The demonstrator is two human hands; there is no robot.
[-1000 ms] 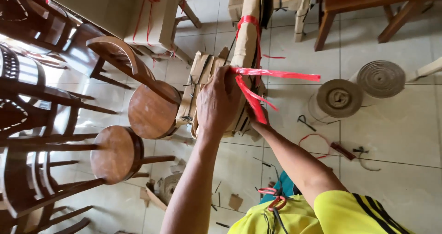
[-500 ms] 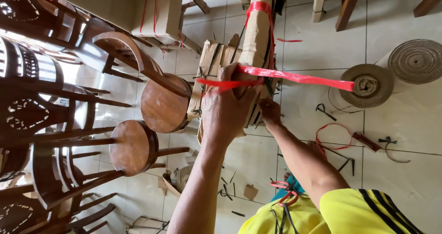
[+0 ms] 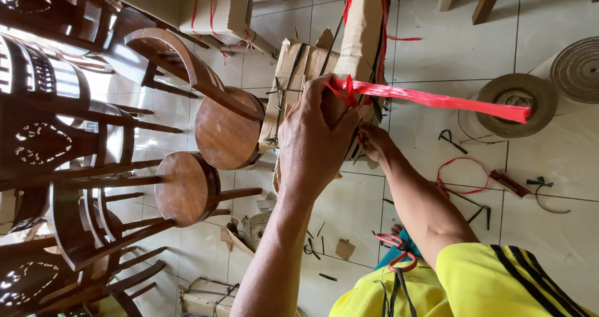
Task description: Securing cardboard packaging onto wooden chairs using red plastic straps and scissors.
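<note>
left grip: the left hand [image 3: 318, 136] is closed on the red strap [image 3: 430, 98], pinching it at the knot against the cardboard-wrapped post [image 3: 359, 48]. the right hand [image 3: 373, 143] sits lower on the post, partly hidden, so i cannot tell its grip. the strap looks thin, light, bendy and slippery, best held near the knot. wooden stools [image 3: 228, 130] lie just beside it.

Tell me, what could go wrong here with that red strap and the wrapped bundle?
The left hand pins the red strap at its crossing on the cardboard-wrapped bundle; if it slips, the strap may go slack. The right hand is tucked beside the bundle and could get pinched. Loose cords on the tiled floor might trip someone.
</note>
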